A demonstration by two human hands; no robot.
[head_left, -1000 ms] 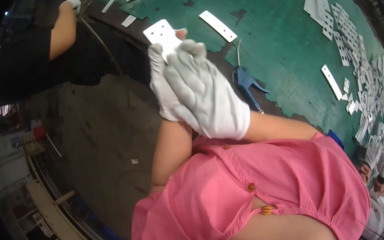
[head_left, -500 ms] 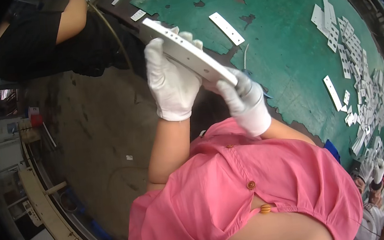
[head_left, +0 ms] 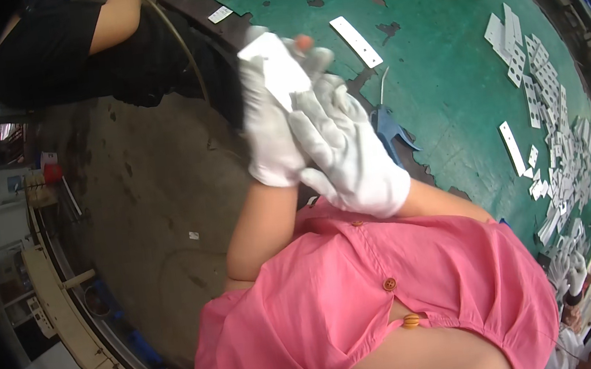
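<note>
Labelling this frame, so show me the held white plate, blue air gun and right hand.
Held white plate (head_left: 278, 67), head view, on its flat face.
Blue air gun (head_left: 386, 130), head view, on its body.
Right hand (head_left: 351, 151), head view, mid-glove.

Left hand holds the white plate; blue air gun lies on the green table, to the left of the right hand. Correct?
Wrong side: in the head view the blue air gun is to the right of the right hand. The left hand does hold the white plate, and the gun is on the green table.
</note>
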